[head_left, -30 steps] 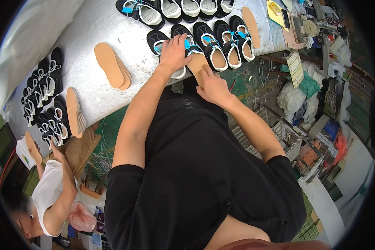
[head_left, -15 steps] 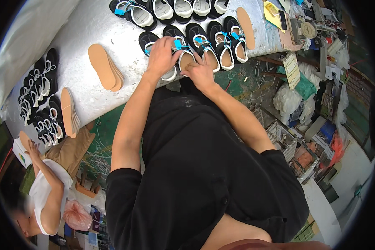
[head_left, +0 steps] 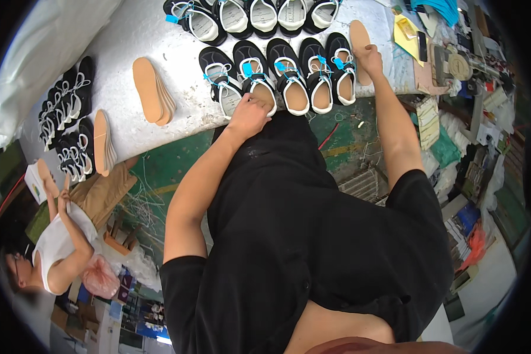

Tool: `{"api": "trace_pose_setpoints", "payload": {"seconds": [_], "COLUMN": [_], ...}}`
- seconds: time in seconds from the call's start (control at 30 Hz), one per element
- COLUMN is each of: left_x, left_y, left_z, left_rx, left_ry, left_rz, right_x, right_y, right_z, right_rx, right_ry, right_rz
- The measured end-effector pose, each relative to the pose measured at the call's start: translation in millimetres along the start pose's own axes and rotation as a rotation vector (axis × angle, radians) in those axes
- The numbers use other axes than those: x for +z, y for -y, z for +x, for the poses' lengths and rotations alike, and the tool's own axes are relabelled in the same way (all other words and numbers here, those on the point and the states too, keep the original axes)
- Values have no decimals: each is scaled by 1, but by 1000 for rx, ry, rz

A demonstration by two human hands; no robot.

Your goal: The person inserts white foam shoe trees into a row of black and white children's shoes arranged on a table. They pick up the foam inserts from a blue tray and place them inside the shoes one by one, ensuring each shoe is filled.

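Note:
Near the table's front edge, my left hand has its fingers curled at the heel of a black sneaker with white trim and a blue tag. A tan insole shows inside that sneaker. Over to the right, my right hand is closed round the lower part of a loose tan insole lying along the table. Between my hands stand three more black sneakers with tan insoles in them. Left of my left hand is a sneaker whose inside looks pale.
A stack of tan insoles lies left on the grey table; another stack is farther left, beside rows of black shoes. More sneakers line the back. A co-worker holds insoles at lower left.
My right hand has left the second sneaker and moved right onto the loose insole. My left hand has come down to that sneaker's heel. The view has shifted slightly.

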State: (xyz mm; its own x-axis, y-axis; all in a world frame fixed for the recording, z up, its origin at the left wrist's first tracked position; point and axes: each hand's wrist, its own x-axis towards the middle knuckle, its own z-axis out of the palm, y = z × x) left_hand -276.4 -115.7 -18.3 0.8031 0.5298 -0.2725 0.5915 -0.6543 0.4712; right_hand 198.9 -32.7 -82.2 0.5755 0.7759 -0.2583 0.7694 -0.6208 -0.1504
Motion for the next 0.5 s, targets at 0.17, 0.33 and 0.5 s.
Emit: {"api": "trace_pose_setpoints", "payload": {"seconds": [0.17, 0.33, 0.5], "left_x": [0, -36, -56], "left_y": [-8, 4, 63], "left_z": [7, -10, -42], "left_rx": [-77, -13, -366], "left_ry": [30, -136, -650], "left_rz": [39, -122, 85], "right_x": [23, -27, -130], "right_y": [-20, -9, 152], "right_z": [22, 13, -204], "right_rx": [-62, -292, -413], "right_ry": [71, -177, 320], "right_rz": [-16, 14, 401]}}
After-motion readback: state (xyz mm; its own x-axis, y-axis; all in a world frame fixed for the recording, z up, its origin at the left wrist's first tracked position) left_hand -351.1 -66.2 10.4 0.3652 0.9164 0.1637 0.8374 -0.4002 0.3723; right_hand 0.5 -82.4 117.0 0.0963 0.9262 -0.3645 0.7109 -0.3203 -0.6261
